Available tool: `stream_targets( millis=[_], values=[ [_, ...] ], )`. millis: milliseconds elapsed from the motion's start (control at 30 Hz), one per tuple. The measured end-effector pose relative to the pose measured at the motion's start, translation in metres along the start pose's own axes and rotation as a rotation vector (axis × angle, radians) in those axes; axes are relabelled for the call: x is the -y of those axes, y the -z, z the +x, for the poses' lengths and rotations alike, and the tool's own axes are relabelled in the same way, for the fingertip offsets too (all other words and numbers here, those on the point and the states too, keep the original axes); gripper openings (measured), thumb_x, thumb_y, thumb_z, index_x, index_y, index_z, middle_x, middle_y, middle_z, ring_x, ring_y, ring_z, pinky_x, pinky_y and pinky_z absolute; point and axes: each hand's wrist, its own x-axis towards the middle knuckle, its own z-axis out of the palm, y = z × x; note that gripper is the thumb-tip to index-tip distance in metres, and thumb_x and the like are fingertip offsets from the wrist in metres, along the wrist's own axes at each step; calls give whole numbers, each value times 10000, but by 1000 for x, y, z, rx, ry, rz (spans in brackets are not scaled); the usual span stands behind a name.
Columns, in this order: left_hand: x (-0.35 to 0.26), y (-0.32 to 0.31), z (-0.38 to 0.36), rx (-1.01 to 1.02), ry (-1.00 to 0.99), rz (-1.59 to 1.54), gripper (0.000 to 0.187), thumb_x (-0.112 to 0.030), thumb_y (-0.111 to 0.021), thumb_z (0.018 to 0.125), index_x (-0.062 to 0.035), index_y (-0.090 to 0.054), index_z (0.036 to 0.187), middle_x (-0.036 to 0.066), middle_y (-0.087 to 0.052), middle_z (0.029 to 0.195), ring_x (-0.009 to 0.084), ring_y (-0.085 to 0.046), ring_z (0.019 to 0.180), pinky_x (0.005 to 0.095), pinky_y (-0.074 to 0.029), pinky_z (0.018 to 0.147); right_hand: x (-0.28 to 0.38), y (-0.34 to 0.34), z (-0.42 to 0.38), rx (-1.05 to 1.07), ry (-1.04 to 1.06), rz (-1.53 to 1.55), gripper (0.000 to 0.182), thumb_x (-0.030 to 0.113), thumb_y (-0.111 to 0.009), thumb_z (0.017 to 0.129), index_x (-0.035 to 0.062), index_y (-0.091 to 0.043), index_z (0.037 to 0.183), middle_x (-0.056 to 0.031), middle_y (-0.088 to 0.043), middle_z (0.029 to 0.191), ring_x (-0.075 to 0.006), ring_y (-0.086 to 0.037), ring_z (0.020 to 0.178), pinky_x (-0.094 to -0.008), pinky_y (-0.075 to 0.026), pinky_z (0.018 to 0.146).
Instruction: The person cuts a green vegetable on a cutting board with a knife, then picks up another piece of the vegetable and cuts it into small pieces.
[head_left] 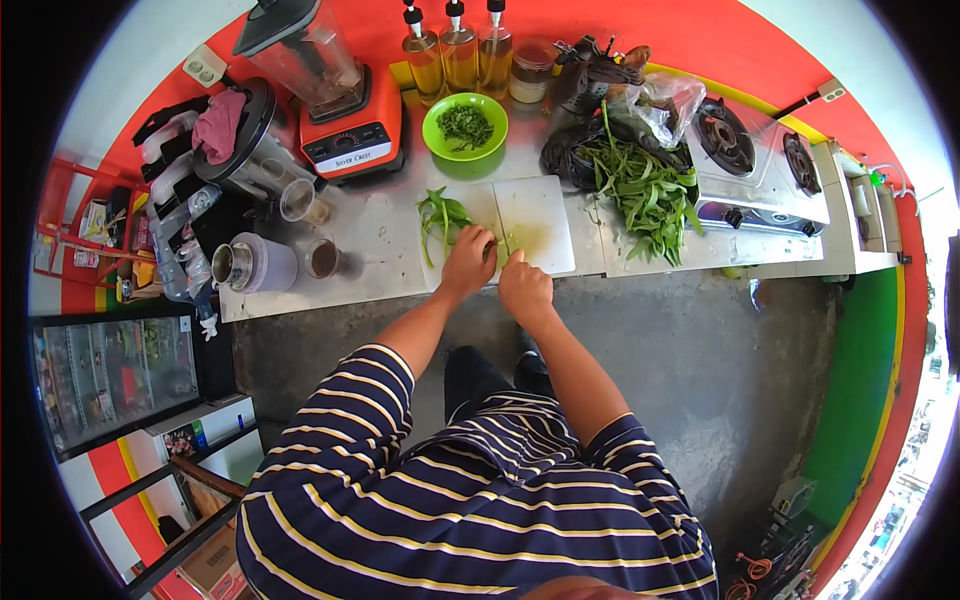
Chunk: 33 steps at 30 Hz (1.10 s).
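Observation:
My left hand (470, 262) is closed at the near edge of the white cutting board (548, 205), its fingers curled over the ends of some leafy green stems (437, 222). Just to its right, my right hand (526, 288) is wrapped around the handle of a knife (502, 218). The thin blade points away from me across the board, close to my left fingertips. A wet greenish stain marks the board right of the blade. Beyond the board stands a green bowl (465, 166) with chopped greens (464, 128) inside.
A large heap of leafy greens (645, 190) lies right of the board, beside a gas stove (755, 170). Left are a red blender (350, 135), a glass of brown liquid (323, 259) and a light purple container (262, 264). Oil bottles (459, 60) line the back.

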Motion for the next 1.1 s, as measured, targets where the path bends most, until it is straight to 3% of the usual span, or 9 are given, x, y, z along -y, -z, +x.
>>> stream_targets(
  millis=[167, 500, 800, 900, 967, 1100],
  values=[
    [-2, 1, 1, -7, -1, -29, 98, -42, -640, 826, -14, -587, 903, 138, -580, 917, 351, -543, 943, 432, -456, 823, 12, -12, -18, -9, -115, 1, 190, 188, -519, 956, 14, -532, 1031, -122, -738, 762, -279, -753, 691, -401, -599, 583],
    [5, 5, 3, 7, -47, -74, 73, -10, -623, 810, -8, -614, 883, 151, -571, 890, 360, -544, 923, 442, -458, 813, 15, -7, -18, -46, -60, -109, 239, 191, -508, 968, -1, -547, 1105, -81, -731, 725, -263, -749, 672, -363, -594, 566],
    [-5, 18, 9, 117, -70, -60, 139, 17, -602, 813, -7, -659, 937, 160, -636, 942, 382, -584, 973, 472, -486, 844, 20, -2, -8, 39, -126, -53, 229, 189, -483, 984, 6, -524, 1115, -131, -754, 835, -294, -759, 749, -390, -610, 629],
    [-9, 16, 9, 124, -46, 32, 154, -12, -597, 817, -39, -703, 926, 148, -647, 916, 371, -604, 956, 463, -508, 828, 20, 7, -8, 81, -115, -15, 207, 191, -479, 990, 16, -517, 1095, -150, -754, 874, -304, -760, 792, -406, -613, 664],
    [-9, 12, 8, 183, 52, 187, 153, -21, -608, 812, -45, -730, 901, 137, -656, 929, 353, -627, 966, 455, -527, 828, 24, 12, -12, 195, -164, 57, 214, 179, -511, 979, 12, -473, 1107, -204, -739, 950, -366, -742, 901, -452, -600, 782],
    [-12, 11, 4, 141, 38, 224, 163, -42, -612, 814, -51, -750, 899, 133, -660, 937, 331, -642, 972, 452, -542, 820, 28, 6, -9, 193, -209, 88, 225, 173, -522, 970, 2, -471, 1106, -219, -733, 964, -376, -739, 914, -455, -599, 783]
  ],
)
